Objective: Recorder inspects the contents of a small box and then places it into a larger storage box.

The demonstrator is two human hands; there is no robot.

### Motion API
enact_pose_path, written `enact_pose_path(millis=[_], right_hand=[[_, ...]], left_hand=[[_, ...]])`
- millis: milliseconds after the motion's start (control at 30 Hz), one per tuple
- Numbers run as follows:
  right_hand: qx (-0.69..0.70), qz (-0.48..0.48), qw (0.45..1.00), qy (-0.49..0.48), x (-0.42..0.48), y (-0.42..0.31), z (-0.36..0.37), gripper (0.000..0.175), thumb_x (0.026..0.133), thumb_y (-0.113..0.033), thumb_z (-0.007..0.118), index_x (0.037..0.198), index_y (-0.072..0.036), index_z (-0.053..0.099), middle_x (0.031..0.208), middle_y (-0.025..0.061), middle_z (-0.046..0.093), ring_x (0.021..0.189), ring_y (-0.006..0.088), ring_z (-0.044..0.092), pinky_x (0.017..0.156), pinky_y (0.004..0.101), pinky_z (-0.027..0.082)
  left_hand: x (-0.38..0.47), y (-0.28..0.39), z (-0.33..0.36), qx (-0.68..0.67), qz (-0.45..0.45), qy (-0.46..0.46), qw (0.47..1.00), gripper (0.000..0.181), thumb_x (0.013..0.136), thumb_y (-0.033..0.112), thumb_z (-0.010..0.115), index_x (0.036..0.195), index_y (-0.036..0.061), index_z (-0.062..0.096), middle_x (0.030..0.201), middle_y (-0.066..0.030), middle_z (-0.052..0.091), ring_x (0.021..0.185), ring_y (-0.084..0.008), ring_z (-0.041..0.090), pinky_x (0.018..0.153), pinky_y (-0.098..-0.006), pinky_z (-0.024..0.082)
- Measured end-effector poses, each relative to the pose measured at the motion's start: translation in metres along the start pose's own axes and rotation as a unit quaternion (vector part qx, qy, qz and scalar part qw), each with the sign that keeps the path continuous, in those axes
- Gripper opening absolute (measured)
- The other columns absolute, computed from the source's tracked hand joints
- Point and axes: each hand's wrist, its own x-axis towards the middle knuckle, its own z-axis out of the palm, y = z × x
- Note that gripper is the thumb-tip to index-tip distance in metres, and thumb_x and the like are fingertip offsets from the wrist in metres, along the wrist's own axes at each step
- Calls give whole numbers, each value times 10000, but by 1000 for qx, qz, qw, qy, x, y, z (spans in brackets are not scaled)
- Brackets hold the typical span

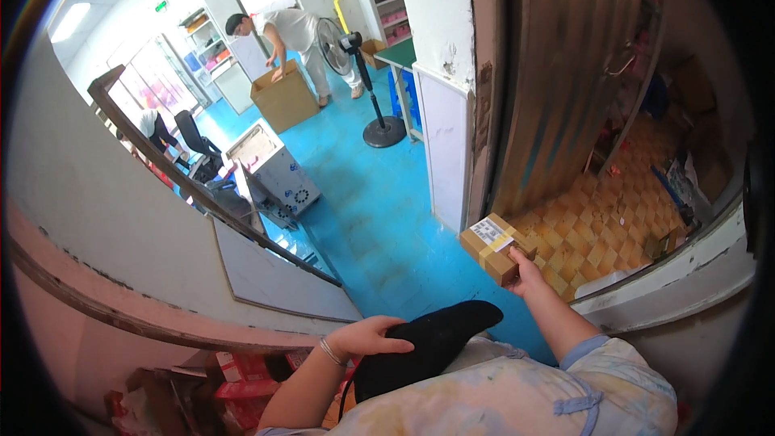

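My right hand [525, 275] grips the near corner of a small cardboard box [497, 267], with the thumb on top. A white label with writing and printed codes lies on the lid, and clear yellowish tape runs across it. My left hand [375, 338] rests against a black soft item [433, 348] in front of my body, thumb across its near side. Whether this is a bag or a cap cannot be told. A thin black cord hangs below it, and the fingers of that hand are partly hidden behind it.
A ribbed metal door [557, 72] stands beside the doorway. Blue floor [369, 218] leads to a standing fan [382, 131], a white cabinet [272, 157] and a person [290, 30] bending over a large carton [284, 97]. Another person [158, 133] is at the left.
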Motion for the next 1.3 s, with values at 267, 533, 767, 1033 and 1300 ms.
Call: enact_pose_path(millis=[267, 533, 767, 1033, 1300], right_hand=[[-52, 30, 998, -36, -32, 38, 9, 493, 773, -350, 631, 1173, -140, 434, 1116, 67, 511, 995, 241, 512, 749, 449, 446], [-34, -51, 994, 93, -12, 31, -29, 583, 748, -320, 662, 1221, -130, 378, 1142, 86, 500, 1001, 269, 511, 755, 500, 430], [49, -185, 934, 300, 98, -15, -140, 642, 650, -228, 761, 1193, -154, 426, 1094, 88, 538, 938, 285, 562, 706, 498, 478], [181, -210, 874, 398, 24, -138, -216, 598, 687, -373, 711, 1190, -178, 454, 1147, 62, 524, 1004, 268, 523, 744, 496, 460], [140, -254, 943, 163, 60, -105, -239, 464, 731, -372, 660, 1123, -175, 510, 1109, 60, 546, 983, 251, 540, 769, 460, 471]], left_hand=[[-30, -22, 5, -96, -34, 158, 982, 438, 798, 240, 636, 1099, -51, 509, 925, -57, 599, 808, -99, 556, 719, -232, 462], [-40, -38, 14, -99, -60, 278, 953, 294, 827, 202, 580, 972, -53, 580, 820, -27, 599, 742, -90, 535, 661, -229, 441], [-40, -96, -43, -40, -11, 318, 947, 224, 823, 163, 561, 846, -58, 593, 692, 3, 569, 641, -75, 501, 570, -233, 412], [-27, -74, -27, 12, -40, 318, 947, 199, 823, 143, 552, 869, -47, 590, 728, 0, 568, 639, -74, 494, 582, -217, 408], [-10, -56, -11, 46, -56, 353, 933, 277, 824, 224, 573, 851, -51, 596, 675, -26, 580, 644, -89, 516, 580, -256, 429]])
